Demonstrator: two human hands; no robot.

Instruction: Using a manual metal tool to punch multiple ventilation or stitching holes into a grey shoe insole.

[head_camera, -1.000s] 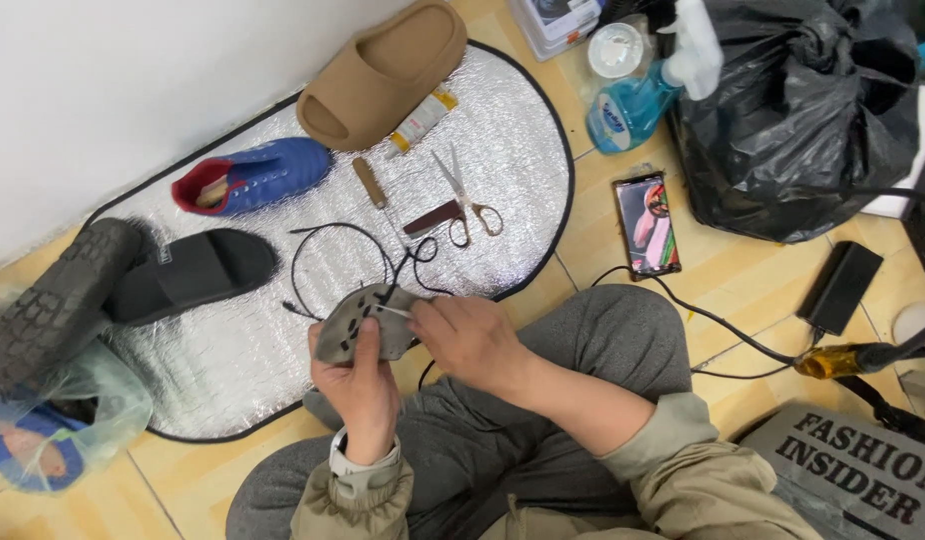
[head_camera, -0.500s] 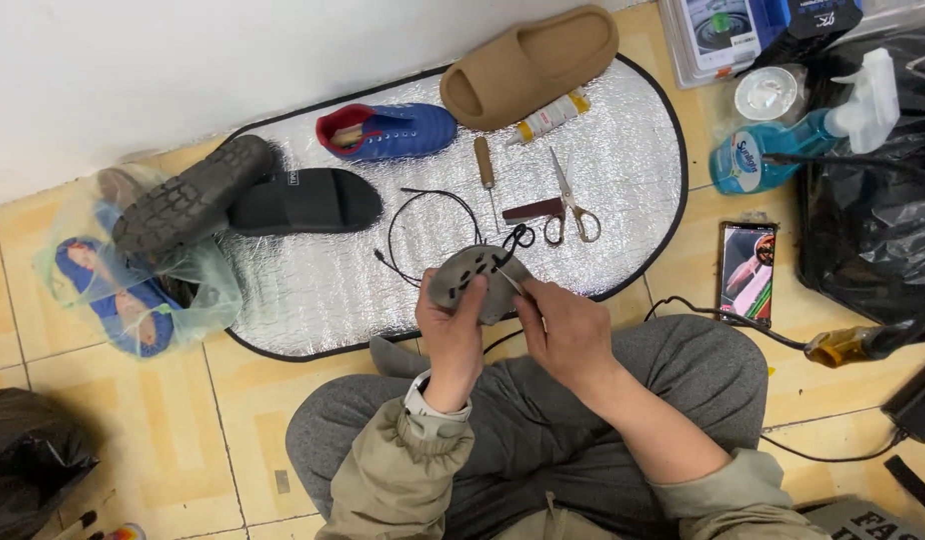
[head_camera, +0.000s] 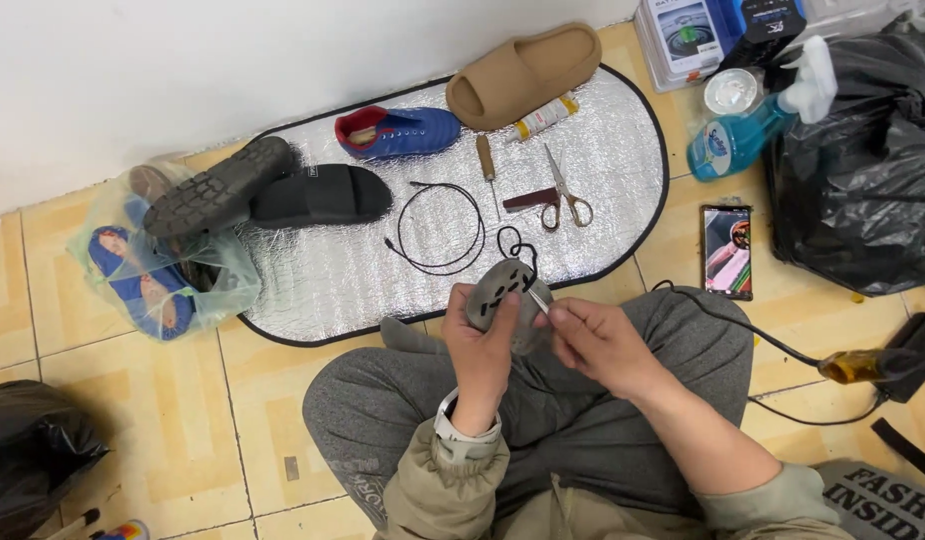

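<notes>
We grip a grey perforated shoe in our left hand; our right hand, at 3 o'clock, pinches a thin needle against it.

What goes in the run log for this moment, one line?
left hand: holds grey perforated shoe piece | right hand: pinches thin needle-like tool at it | black thread trails up | scissors on silver mat

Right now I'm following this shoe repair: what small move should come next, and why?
Probably push the needle on through the grey shoe piece. The right hand pinches it at the piece's edge, the left hand steadies the piece, and the black thread hangs loose.
</notes>
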